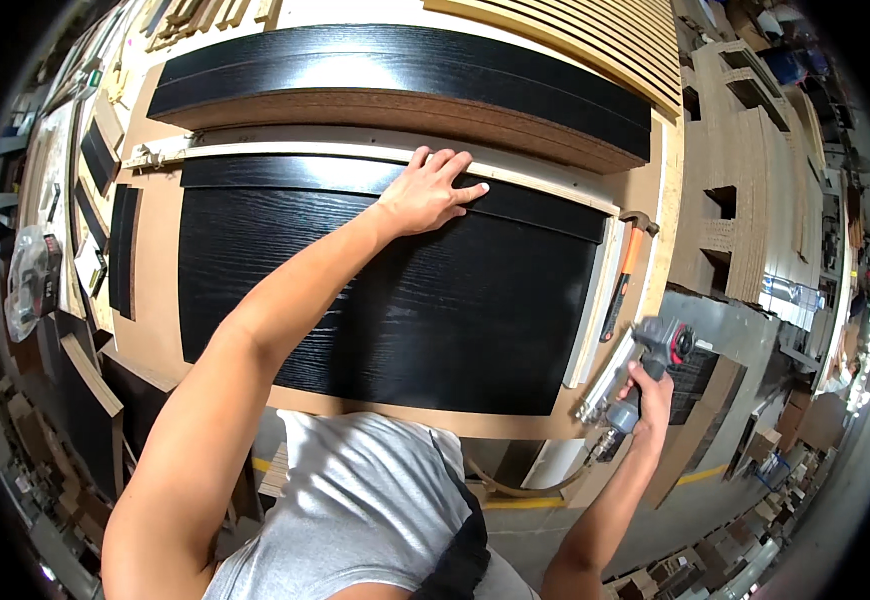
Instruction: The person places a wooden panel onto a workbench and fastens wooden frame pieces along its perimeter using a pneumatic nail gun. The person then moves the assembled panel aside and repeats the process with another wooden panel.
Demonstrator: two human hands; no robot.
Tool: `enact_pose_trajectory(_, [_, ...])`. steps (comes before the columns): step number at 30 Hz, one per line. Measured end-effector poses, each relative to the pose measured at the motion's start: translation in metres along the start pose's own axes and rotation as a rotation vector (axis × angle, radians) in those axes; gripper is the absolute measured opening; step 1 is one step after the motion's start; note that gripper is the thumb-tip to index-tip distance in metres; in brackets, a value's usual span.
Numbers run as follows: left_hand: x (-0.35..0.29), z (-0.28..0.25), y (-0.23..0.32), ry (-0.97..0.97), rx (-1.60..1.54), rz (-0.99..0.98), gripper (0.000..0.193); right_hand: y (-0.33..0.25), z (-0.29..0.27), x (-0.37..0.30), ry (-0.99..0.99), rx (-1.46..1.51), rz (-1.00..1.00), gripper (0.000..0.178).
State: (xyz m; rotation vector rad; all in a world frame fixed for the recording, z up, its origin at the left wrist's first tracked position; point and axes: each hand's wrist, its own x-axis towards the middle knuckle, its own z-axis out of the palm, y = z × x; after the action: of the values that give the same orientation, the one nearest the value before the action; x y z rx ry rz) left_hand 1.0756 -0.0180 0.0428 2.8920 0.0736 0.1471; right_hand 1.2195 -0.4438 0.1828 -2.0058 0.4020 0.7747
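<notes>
A wide black wood-grain panel [405,310] lies flat on the workbench in front of me. Along its far edge runs a narrow black strip [285,173], close against a pale wooden batten [305,148]. My left hand [423,196] rests open on the strip, fingers reaching over toward the batten and thumb pointing right. At the bench's right edge, my right hand [652,400] is closed around the handle of a grey air nail gun [663,340]. The nail gun is held up, apart from the panel, with a hose [545,490] hanging below it.
Beyond the batten lie stacked long black boards [405,70]. A hammer [627,275] with an orange and black handle lies right of the panel, beside a short pale batten [591,320]. Small black strips [123,250] are at left. Stacked cardboard [755,180] stands off to the right.
</notes>
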Motion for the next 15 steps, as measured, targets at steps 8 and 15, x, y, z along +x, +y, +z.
enact_pose_trajectory(8, [0.000, 0.000, 0.002, -0.003, -0.035, -0.027, 0.048, -0.073, 0.077, 0.018, -0.327, -0.009, -0.126, 0.027])
enact_pose_trajectory(15, [-0.001, 0.000, 0.002, 0.039, -0.054, -0.019, 0.047, -0.092, 0.101, 0.033, -0.351, -0.075, -0.091, 0.024])
